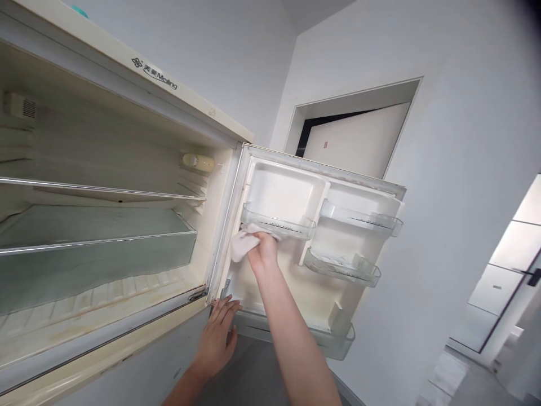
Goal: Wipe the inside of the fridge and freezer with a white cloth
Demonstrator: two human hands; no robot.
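Observation:
The refrigerator door [291, 265] stands wide, its inner side facing me. Gripped in my right hand [264, 252] is a white cloth [244, 242], pressed near the hinge side of the door just under the upper left door shelf [279, 224]. My left hand [220, 327] rests with fingers stretched out at the lower hinge corner, by the left end of the bottom door shelf [338, 345]. Its fingertips touch the door's edge there. Part of the cloth is hidden behind my right hand.
Left is the refrigerator's interior, with a glass shelf [101, 189], a clear drawer [105, 265] and yellowish stains on its floor. Two more clear door shelves [359, 217] sit on the door's right half. Beyond are a white wall [456, 169] and a doorway [359, 135].

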